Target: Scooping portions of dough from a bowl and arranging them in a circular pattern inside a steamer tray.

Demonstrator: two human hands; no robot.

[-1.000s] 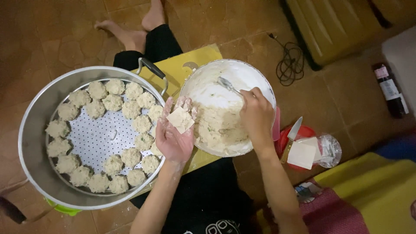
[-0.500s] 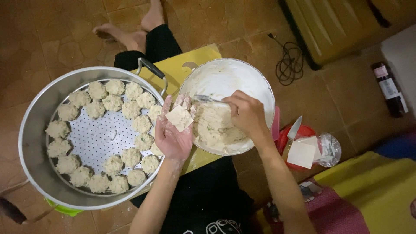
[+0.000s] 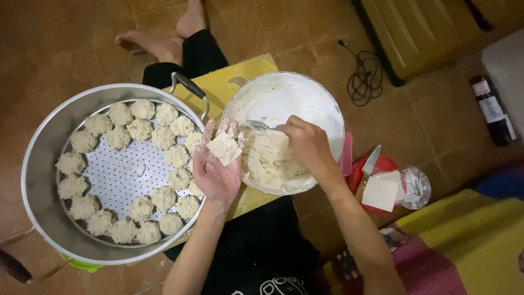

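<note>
The left hand [image 3: 217, 166] was held palm up and spread open over the gap between steamer and bowl, fingers extended and dusted with flour. A small square pale dough wrapper [image 3: 224, 148] lay flat on the upper palm and finger bases, one corner pointing toward the bowl; it was rested on, not gripped.

The right hand [image 3: 307, 143] was curled, knuckles up, over the bowl, fingers closed round the handle of a metal spoon [image 3: 257, 125], whose tip was seen lying toward the wrapper. The forearm ran down and to the right out of the view.

The white round bowl [image 3: 284, 93] was seen to hold a pale, coarse minced filling [image 3: 270, 161], heaped in its lower half; the upper wall was smeared but bare.

Just left of the left hand, a large round metal steamer pot [image 3: 43, 158] with a perforated tray was noted, ringed with shaped dumplings [image 3: 164, 138].

Compared with half a second before, the right hand was observed to have shifted slightly toward the bowl's centre, with the spoon brought nearer the wrapper. The left hand and wrapper were unchanged.

Further right, a stack of square white wrappers [image 3: 380, 192] and a knife [image 3: 371, 160] were recorded on the floor.
</note>
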